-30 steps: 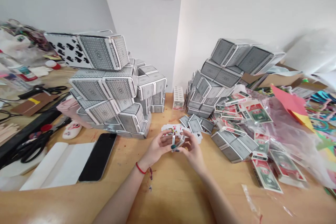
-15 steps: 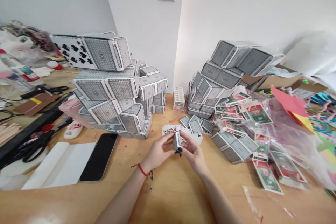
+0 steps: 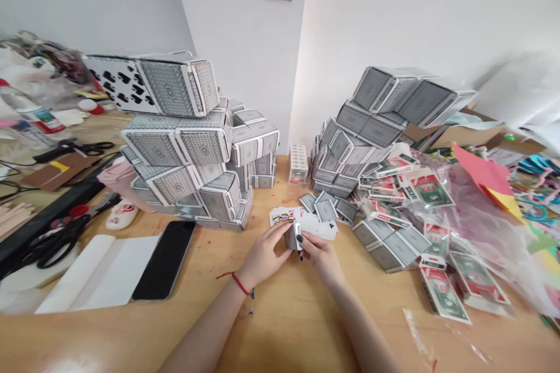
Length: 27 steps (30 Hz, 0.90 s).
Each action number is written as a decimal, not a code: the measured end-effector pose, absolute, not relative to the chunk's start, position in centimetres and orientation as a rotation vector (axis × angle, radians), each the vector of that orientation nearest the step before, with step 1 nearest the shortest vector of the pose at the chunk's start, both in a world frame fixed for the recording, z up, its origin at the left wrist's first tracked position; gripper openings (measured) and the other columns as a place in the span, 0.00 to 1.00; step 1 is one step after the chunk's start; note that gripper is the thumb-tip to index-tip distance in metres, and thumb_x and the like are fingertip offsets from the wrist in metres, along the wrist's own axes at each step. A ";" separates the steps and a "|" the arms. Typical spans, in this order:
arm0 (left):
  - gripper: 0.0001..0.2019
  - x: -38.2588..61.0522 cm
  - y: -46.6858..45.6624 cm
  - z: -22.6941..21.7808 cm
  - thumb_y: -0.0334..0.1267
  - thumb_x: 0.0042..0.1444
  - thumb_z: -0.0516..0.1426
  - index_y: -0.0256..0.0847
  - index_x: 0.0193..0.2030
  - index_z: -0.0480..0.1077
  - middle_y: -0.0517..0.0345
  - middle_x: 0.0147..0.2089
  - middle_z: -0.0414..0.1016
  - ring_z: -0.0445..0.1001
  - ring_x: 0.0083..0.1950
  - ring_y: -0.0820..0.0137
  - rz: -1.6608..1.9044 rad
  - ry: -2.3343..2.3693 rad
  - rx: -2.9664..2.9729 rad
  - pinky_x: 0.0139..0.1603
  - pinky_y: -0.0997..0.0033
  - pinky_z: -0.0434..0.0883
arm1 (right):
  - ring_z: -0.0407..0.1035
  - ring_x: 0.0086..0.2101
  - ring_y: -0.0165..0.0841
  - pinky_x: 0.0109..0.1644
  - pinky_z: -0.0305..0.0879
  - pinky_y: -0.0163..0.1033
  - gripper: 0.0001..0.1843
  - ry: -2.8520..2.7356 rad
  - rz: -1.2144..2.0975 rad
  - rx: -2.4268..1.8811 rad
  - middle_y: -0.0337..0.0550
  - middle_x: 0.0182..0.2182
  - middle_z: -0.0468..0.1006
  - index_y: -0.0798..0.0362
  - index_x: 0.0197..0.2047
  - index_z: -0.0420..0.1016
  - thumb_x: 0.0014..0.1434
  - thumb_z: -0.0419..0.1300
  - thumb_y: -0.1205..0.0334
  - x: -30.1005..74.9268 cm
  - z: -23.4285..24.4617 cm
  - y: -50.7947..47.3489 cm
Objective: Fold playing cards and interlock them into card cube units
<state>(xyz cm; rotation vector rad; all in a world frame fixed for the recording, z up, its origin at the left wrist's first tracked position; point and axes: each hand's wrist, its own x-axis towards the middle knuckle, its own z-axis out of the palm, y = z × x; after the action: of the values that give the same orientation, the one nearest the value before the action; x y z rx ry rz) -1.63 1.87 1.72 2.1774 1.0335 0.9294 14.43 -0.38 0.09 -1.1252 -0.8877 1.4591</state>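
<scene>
Between both hands, above the front middle of the table, is a grey-backed folded playing card (image 3: 291,237) with a white edge strip. My left hand (image 3: 263,257) grips its left side, a red string around the wrist. Thumb and fingers of my right hand (image 3: 322,260) pinch its right edge, dark nail polish showing. Whether it is one card or more I cannot tell. Just behind the hands lie loose playing cards (image 3: 318,225) face up, and several folded grey cards (image 3: 326,210) sit at their far side.
Stacked blocks of folded cards rise as a left tower (image 3: 179,140) and a right tower (image 3: 365,122). A phone (image 3: 164,261), white paper (image 3: 98,274) and scissors (image 3: 65,239) lie left. Card boxes (image 3: 446,297) and a joined card block (image 3: 389,242) lie right.
The folded card has turned so more of its grey side faces me. My right fingers have shifted left and closed onto its edge. The towers have not moved.
</scene>
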 end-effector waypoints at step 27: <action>0.26 -1.6 1.9 1.0 0.29 0.49 0.54 0.45 0.57 0.57 0.54 0.57 0.63 0.62 0.57 0.67 0.948 0.997 2.269 0.56 0.60 0.64 | 0.68 0.28 0.34 0.31 0.63 0.35 0.16 -1.291 0.956 -1.368 0.44 0.28 0.76 0.54 0.35 0.77 0.52 0.54 0.53 14.1 0.4 -0.9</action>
<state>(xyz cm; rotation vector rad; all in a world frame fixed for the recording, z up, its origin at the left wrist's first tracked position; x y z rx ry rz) -1.60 1.87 1.03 2.2693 0.9972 0.9478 14.13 -0.92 0.42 -1.3682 -1.2911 0.9561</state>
